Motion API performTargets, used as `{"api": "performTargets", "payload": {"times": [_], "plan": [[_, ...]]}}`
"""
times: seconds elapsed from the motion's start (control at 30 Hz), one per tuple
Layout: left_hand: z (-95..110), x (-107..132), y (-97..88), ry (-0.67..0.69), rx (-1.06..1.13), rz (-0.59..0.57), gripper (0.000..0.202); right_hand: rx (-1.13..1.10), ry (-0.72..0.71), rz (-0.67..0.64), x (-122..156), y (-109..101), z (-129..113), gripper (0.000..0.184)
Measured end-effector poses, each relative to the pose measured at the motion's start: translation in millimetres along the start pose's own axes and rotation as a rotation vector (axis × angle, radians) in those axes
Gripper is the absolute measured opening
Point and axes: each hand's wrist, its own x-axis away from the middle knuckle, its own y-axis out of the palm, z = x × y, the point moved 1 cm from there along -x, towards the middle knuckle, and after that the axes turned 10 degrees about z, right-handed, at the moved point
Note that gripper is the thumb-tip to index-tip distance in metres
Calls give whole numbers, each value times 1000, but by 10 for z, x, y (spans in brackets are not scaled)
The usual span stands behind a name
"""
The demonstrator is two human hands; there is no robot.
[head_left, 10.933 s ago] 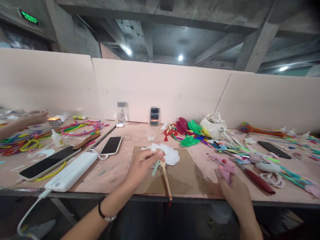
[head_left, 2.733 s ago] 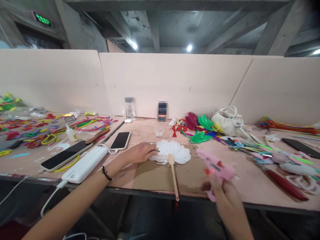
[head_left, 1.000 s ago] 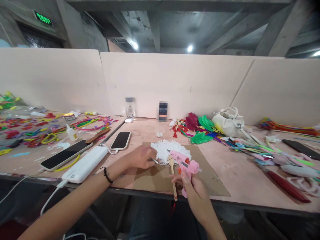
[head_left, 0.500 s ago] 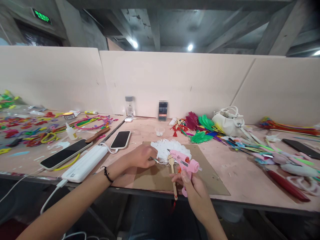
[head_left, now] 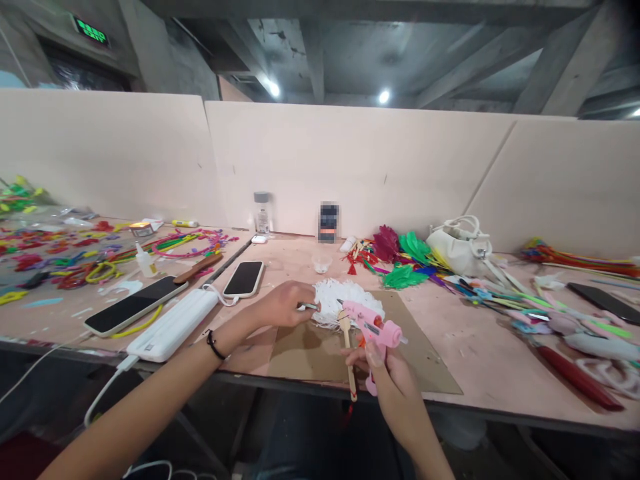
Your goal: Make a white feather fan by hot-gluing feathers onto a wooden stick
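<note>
My right hand [head_left: 393,373] is wrapped round a pink hot glue gun [head_left: 373,323], its nozzle pointing up and left over a white fringed piece [head_left: 333,297]. Fingers of that same hand also touch a light wooden handle [head_left: 351,373], which runs down from the fringed piece. A red tassel [head_left: 349,415] hangs at the handle's lower end. At the left edge of the white fringe, my left hand [head_left: 287,303] pinches a slim metallic tool [head_left: 307,307], mostly hidden by the fingers. Brown cardboard [head_left: 417,353] lies beneath the work.
Left of my arm lie a white power bank [head_left: 173,327] and phones [head_left: 244,279]. A small clear cup [head_left: 321,264] stands behind the fringe. Coloured feathers [head_left: 405,277], a white handbag [head_left: 457,247] and a red-handled tool [head_left: 580,379] are on the right.
My left hand has risen slightly with the slim tool along the fringe's edge. The glue gun stays nearly in place, and the whole view has shifted a little.
</note>
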Motion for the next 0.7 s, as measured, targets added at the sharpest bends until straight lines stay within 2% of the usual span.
{"api": "performTargets", "payload": {"times": [0.3, 0.53, 0.7], "plan": [[-24, 45, 83, 36, 43, -95, 10, 15, -29, 18, -2, -1, -65, 60], [-58, 83, 143, -18, 38, -78, 8, -25, -2, 12, 10, -1, -54, 59], [-34, 68, 108, -62, 129, -76, 11, -31, 2, 13, 4, 0, -29, 57]]}}
